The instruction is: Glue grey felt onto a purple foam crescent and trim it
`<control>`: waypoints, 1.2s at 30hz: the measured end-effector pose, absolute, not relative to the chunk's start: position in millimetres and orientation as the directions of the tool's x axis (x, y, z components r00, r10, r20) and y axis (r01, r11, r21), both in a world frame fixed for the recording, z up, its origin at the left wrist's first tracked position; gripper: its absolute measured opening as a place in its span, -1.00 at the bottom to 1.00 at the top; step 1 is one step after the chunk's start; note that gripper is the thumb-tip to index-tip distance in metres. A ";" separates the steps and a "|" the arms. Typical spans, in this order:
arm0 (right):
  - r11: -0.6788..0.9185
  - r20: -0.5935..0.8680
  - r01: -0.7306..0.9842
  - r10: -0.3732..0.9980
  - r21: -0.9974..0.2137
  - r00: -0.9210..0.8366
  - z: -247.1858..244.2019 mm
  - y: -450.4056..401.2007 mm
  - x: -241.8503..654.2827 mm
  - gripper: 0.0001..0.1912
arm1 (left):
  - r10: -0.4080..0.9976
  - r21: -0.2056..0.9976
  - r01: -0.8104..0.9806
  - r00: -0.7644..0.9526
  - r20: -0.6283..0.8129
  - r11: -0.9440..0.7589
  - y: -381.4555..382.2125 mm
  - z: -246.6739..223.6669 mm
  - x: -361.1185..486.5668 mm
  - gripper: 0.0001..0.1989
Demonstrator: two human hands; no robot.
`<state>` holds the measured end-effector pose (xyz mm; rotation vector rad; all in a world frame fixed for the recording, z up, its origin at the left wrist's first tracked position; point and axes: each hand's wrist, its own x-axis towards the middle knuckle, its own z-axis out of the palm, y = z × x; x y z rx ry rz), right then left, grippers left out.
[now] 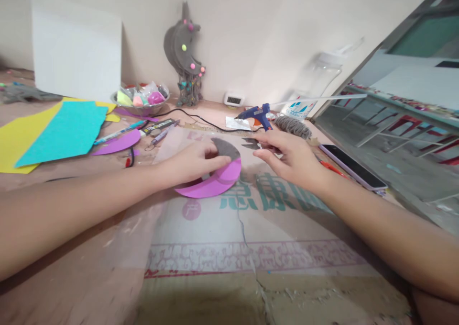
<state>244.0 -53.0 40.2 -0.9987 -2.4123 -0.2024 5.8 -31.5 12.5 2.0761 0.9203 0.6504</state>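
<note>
A crescent (227, 169), purple on its lower part and dark grey felt on its upper part, lies over a printed plastic-covered sheet. My left hand (201, 160) grips its inner edge, thumb on top and the other fingers curled. To the right, my right hand (283, 155) has its thumb and fingers bent around a small dark grey pointed scrap (250, 143), which sticks out at the fingertips. Just behind that hand rests a blue glue gun (258, 114) with a black cord.
A finished-looking grey crescent ornament (181, 47) leans on the wall. Left are turquoise felt (68, 131), yellow felt (17, 145), pens (120, 132) and a bowl (139, 107) of bagged clay. Grey yarn (292, 126), a phone (353, 166) and a clear bottle (319, 76) stand right.
</note>
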 end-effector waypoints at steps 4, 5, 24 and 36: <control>0.632 0.478 0.773 0.695 -0.051 -0.537 25.4 -34.8 251.6 -0.64 | 0.888 0.787 0.493 0.437 0.144 -0.370 -24.4 11.6 2.5 -0.63; 0.610 0.468 0.792 0.710 -0.035 -0.526 21.6 -28.9 253.7 -0.63 | 0.905 0.780 0.515 0.396 0.152 -0.356 -23.2 11.4 2.3 -0.61; 0.657 0.338 0.534 0.743 -0.532 -0.578 11.2 -32.5 247.5 -0.50 | 0.973 0.969 0.190 0.196 0.122 -0.160 -20.4 5.5 8.6 -0.63; 0.334 -0.072 0.614 0.838 -0.715 -0.541 30.6 -33.3 264.6 -0.65 | 0.877 0.801 -0.399 0.375 -0.301 0.446 -10.4 28.3 2.0 -0.70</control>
